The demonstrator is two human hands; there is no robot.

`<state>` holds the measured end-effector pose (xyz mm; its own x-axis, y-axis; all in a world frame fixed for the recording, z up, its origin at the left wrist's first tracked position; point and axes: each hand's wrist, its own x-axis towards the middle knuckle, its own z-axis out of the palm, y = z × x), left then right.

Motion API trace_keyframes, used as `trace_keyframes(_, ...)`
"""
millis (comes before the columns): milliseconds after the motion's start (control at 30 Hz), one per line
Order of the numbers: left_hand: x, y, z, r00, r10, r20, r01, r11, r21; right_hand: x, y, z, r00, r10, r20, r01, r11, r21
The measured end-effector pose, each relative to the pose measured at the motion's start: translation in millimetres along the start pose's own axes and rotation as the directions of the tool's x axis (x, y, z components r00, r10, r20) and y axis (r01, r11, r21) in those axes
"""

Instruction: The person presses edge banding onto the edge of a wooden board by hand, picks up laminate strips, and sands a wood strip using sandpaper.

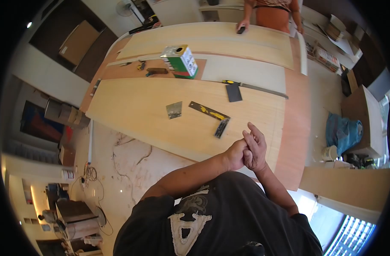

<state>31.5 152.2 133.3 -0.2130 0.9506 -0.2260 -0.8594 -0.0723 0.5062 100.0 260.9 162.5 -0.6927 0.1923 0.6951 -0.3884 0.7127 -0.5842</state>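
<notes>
Pale wood sheets (139,96) cover a worktable (295,141), a metal can (186,64) standing on it. Nearer the camera than the can: scraper (174,110), dark pad (234,92) and L-shaped square (208,111). Beyond the can, a co-worker's hand (245,24) grips a dark block (240,30); farther off, to its left, a fan (125,7). Dusty floor (131,164) w/ cords, lower left of can. Camera side of can, left hand (235,154) & right hand (256,151) clasped together; R. fingers extended, L. fingers hidden, can't tell. Can's lettering too small to read; shirt patch (196,232) resembles upside-down "A".
</notes>
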Motion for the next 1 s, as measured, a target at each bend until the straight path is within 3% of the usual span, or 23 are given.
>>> trace_keyframes(33, -7.3, 2.8, -12.9, 0.996, -0.031, 0.082, 0.040, 0.992, -0.116, -6.1, 2.4, 8.8, 0.999, -0.003, 0.036, 0.003, 1.000, -0.004)
trace_keyframes(100, -22.9, 4.5, -26.2, 0.993, -0.073, 0.097, 0.089, 0.981, -0.172, -25.1, 2.6, 16.4, 0.993, 0.003, 0.116, 0.000, 1.000, -0.028)
trace_keyframes(167, -48.5, 17.3, 4.1, 0.995, -0.089, -0.044, 0.086, 0.994, -0.068, -45.7, -8.5, 21.9, 0.974, 0.151, 0.171, -0.141, 0.988, -0.069)
trace_keyframes(200, -56.4, 27.5, -2.5, 0.969, -0.135, 0.206, 0.145, 0.989, -0.034, -54.9, -14.0, 25.3, 0.956, 0.222, 0.194, -0.206, 0.974, -0.096)
trace_keyframes(300, -102.3, 54.3, 8.3, 0.988, -0.145, -0.044, 0.151, 0.921, 0.358, -80.5, -22.6, 44.6, 0.920, 0.372, 0.119, -0.356, 0.925, -0.134)
trace_keyframes(433, -180.3, 84.8, -25.6, 0.971, -0.020, 0.237, -0.123, 0.810, 0.573, -117.3, -46.8, 79.3, 0.856, 0.491, 0.162, -0.450, 0.861, -0.236)
trace_keyframes(500, -215.1, 98.3, -60.8, 0.966, -0.071, 0.247, -0.093, 0.798, 0.595, -131.9, -60.9, 114.5, 0.741, 0.644, 0.190, -0.622, 0.765, -0.171)
trace_keyframes(567, -287.7, 110.8, -90.3, 0.975, -0.075, 0.212, -0.081, 0.762, 0.643, -160.9, -79.5, 200.0, 0.681, 0.702, 0.208, -0.728, 0.619, 0.294)
trace_keyframes(633, -327.6, 125.4, -108.1, 0.990, 0.009, 0.138, -0.105, 0.705, 0.701, -101.5, -160.7, 235.4, 0.685, 0.591, 0.427, -0.728, 0.578, 0.368)
trace_keyframes(700, -361.4, 134.0, -124.5, 0.993, 0.063, 0.097, -0.114, 0.689, 0.716, -102.5, -150.1, 268.1, 0.632, 0.579, 0.516, -0.775, 0.447, 0.448)
trace_keyframes(767, -394.9, 143.0, -136.1, 0.997, 0.063, 0.042, -0.072, 0.632, 0.771, -90.4, -153.7, 297.3, 0.644, 0.545, 0.538, -0.761, 0.532, 0.372)
trace_keyframes(833, -417.7, 143.0, -159.0, 0.998, 0.064, -0.011, -0.028, 0.575, 0.818, -68.8, -170.3, 325.3, 0.701, 0.480, 0.528, -0.615, 0.782, 0.106)
trace_keyframes(867, -427.1, 141.6, -170.1, 0.993, 0.116, -0.023, -0.054, 0.617, 0.785, -65.3, -169.2, 339.9, 0.721, 0.393, 0.571, -0.519, 0.852, 0.071)
trace_keyframes(1000, -465.6, 146.4, -202.8, 0.959, 0.268, -0.088, -0.156, 0.764, 0.626, -52.8, -172.2, 399.2, 0.593, 0.280, 0.755, -0.591, 0.788, 0.172)
